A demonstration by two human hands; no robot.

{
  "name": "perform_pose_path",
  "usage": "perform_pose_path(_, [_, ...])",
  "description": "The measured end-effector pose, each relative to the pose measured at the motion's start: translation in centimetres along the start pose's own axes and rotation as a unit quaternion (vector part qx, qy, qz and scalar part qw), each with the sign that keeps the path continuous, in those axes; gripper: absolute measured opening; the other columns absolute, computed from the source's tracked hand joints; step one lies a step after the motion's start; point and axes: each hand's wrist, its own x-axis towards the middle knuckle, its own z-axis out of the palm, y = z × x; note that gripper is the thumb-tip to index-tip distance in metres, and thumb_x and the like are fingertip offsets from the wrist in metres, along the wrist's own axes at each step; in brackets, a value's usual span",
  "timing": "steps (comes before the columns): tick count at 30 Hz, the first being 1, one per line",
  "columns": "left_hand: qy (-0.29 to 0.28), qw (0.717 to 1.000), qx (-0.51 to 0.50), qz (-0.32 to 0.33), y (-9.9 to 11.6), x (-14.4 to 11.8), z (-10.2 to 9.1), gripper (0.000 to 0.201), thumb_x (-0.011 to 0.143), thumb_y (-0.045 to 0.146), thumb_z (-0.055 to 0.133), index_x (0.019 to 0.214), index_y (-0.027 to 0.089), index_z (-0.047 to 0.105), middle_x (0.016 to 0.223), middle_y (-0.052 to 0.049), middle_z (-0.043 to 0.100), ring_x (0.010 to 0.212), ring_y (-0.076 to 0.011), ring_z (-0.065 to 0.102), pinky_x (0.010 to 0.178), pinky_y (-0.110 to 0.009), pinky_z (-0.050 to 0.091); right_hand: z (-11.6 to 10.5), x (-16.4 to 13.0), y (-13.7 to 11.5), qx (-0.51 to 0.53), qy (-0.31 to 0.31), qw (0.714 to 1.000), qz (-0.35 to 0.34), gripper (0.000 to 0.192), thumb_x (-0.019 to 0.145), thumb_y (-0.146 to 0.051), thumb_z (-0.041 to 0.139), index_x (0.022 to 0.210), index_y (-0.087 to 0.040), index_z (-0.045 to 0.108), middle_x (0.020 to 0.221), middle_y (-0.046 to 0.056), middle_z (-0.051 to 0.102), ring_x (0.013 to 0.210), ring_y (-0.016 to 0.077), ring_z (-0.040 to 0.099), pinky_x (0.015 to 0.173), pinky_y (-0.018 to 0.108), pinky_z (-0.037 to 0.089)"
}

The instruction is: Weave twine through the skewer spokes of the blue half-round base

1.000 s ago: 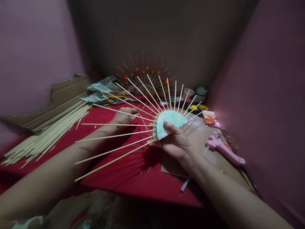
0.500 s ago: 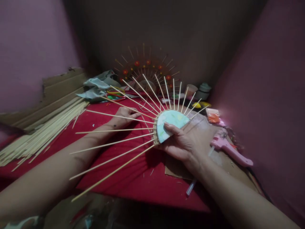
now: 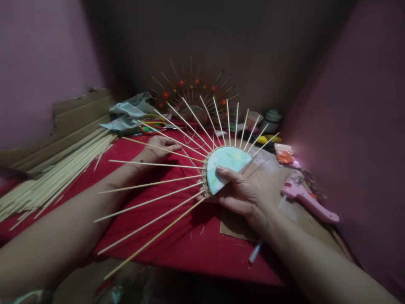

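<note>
A pale blue half-round base (image 3: 228, 165) with thin wooden sticks (image 3: 155, 167) fanning out from its curved edge is held up over the table. Braided natural twine (image 3: 205, 179) wraps that edge, woven around the foot of the sticks. My right hand (image 3: 242, 190) grips the base from the straight side, thumb on its face and the other fingers mostly hidden underneath. Behind the sticks, my left hand (image 3: 163, 147) pinches a thin strand of twine (image 3: 190, 158) that runs taut to the edge of the base.
Loose sticks (image 3: 63, 173) lie at left by cardboard (image 3: 79, 112). Scissors (image 3: 158, 125) and a finished sunburst with red flowers (image 3: 197, 81) are at the back. A pink glue gun (image 3: 305, 196) rests at right on cardboard (image 3: 236, 223). Red cloth (image 3: 177, 249) covers the table.
The fan of sticks has turned slightly counterclockwise in my right hand. My left hand has shifted a little left, still pinching the strand.
</note>
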Motion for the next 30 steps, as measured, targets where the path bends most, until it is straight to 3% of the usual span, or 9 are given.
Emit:
perform_pose_path(2, [-0.022,1.000,-0.011,-0.006,0.3,-0.3,-1.0,0.016,0.063,0.028,0.065,0.069,0.012,0.065,0.049,0.002,0.053,0.048,-0.0096,0.044,0.047,-0.023,0.033,-0.1,0.2,-0.2,0.004,0.016,1.000,-0.011,0.018,0.069,-0.014,0.067,0.085,-0.015,0.060,0.075,0.003,0.066,0.068,0.0162,0.059,0.072,0.047,0.051])
perform_pose_path(5, [-0.103,0.994,-0.019,-0.037,0.3,-0.4,-2.8,0.014,0.067,0.025,0.062,0.070,0.012,0.063,0.042,0.004,0.045,0.039,-0.0061,0.033,0.039,-0.021,0.022,-0.4,0.5,-0.4,0.018,0.042,0.998,-0.044,0.023,0.067,-0.012,0.068,0.088,-0.017,0.060,0.077,0.002,0.065,0.069,0.0154,0.059,0.073,0.047,0.052])
perform_pose_path(9, [-0.186,0.978,-0.050,-0.082,0.2,-0.2,-5.2,0.012,0.067,0.024,0.062,0.065,0.012,0.060,0.041,0.004,0.043,0.038,-0.0060,0.033,0.040,-0.020,0.022,-0.5,0.7,-0.7,0.037,0.070,0.994,-0.076,0.023,0.066,-0.010,0.068,0.086,-0.018,0.060,0.078,0.001,0.066,0.071,0.0156,0.060,0.073,0.045,0.052])
perform_pose_path(14, [-0.181,0.979,-0.037,-0.083,1.0,-0.7,-7.2,0.017,0.064,0.025,0.061,0.054,0.013,0.054,0.042,0.003,0.041,0.041,-0.0051,0.032,0.041,-0.019,0.021,-0.3,0.7,-0.8,0.048,0.077,0.991,-0.103,0.021,0.067,-0.008,0.066,0.083,-0.018,0.059,0.079,0.001,0.067,0.075,0.0170,0.061,0.072,0.043,0.053])
perform_pose_path(21, [-0.277,0.959,0.050,-0.032,1.3,-2.6,-9.7,0.024,0.064,0.034,0.065,0.052,0.013,0.064,0.042,0.000,0.045,0.040,-0.0069,0.034,0.041,-0.021,0.024,-0.2,0.9,-1.1,0.080,0.100,0.981,-0.143,0.024,0.065,-0.008,0.068,0.084,-0.019,0.059,0.079,-0.001,0.067,0.074,0.0158,0.060,0.072,0.043,0.053])
perform_pose_path(26, [-0.264,0.964,-0.025,0.031,1.1,-3.8,-11.5,0.022,0.056,0.035,0.068,0.049,0.014,0.065,0.041,-0.004,0.050,0.038,-0.0096,0.038,0.041,-0.024,0.027,-0.3,0.9,-1.0,0.077,0.110,0.978,-0.158,0.026,0.065,-0.008,0.068,0.085,-0.022,0.058,0.081,-0.002,0.066,0.075,0.0151,0.059,0.068,0.039,0.053])
perform_pose_path(30, [-0.185,0.978,-0.059,0.071,1.1,-4.3,-11.5,0.019,0.048,0.033,0.066,0.043,0.015,0.064,0.040,-0.005,0.050,0.043,-0.0114,0.041,0.050,-0.031,0.035,-0.4,0.9,-0.8,0.070,0.100,0.979,-0.163,0.028,0.066,-0.008,0.068,0.087,-0.023,0.059,0.083,-0.002,0.065,0.077,0.0147,0.059,0.070,0.038,0.054])
